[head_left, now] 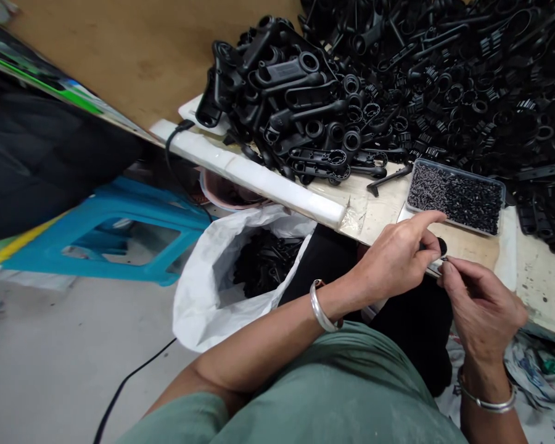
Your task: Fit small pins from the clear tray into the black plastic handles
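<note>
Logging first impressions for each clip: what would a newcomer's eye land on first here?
The huge heap of black plastic parts covers the far side of the table. At the table's near edge, the left hand and right hand meet on a small black part, just below a clear tray of tiny dark pieces. A white bag stands on the floor, left.

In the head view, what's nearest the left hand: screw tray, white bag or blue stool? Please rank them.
1. screw tray, just beyond the left hand gripping a black part.
2. white bag, down to the left.
3. blue stool, far left.
</note>
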The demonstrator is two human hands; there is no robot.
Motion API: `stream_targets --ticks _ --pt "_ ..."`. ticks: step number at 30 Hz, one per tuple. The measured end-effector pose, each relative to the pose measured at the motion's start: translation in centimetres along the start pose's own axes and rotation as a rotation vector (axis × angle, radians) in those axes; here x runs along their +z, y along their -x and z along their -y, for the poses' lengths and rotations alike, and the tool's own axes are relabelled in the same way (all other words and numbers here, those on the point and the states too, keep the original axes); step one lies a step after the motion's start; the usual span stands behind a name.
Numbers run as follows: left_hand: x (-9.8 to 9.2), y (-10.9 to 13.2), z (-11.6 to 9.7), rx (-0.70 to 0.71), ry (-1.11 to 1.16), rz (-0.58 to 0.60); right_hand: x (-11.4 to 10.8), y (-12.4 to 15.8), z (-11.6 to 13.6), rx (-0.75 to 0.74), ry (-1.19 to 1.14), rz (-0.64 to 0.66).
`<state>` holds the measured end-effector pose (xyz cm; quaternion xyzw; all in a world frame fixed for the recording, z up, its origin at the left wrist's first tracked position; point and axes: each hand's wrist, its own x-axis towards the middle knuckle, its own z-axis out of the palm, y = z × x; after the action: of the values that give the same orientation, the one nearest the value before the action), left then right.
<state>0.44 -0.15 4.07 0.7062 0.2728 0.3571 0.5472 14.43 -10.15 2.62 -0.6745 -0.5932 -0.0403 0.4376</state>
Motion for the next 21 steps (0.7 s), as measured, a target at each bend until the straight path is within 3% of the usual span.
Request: stream_targets --ticks 15,21 --pt "0.31 0.17 -0.06 -0.049 0.053 -0.014 0.68 -0.35 -0.15 -0.207 0.111 -0.098" --pt "0.32 0.16 0.07 -0.022 0.001 -0.005 0.38 -0.58 0.14 -0.187 0.154 -0.018"
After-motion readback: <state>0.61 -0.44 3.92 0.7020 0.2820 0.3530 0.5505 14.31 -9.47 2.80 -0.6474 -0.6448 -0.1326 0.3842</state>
